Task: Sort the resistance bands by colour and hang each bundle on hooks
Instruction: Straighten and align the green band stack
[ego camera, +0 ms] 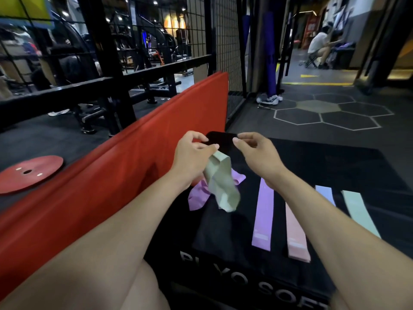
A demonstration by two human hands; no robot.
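Note:
My left hand (192,154) grips a crumpled pale green band (223,186) that hangs from its palm. Its fingertips also pinch the left edge of a black band (221,142). My right hand (254,153) pinches the right edge of that black band, which is held above the black plyo box (223,233). A crumpled purple band (197,196) lies on the box under the green one. Laid flat side by side on the box are a purple band (263,215), a pink band (296,236), a light blue band (325,194) and a mint band (359,213). No hooks are visible.
A red mat (111,175) leans along the box's left side. A red weight plate (26,173) lies on the floor at left. Black wire grid panels (156,41) and a rack stand behind. A person sits far back right (319,48).

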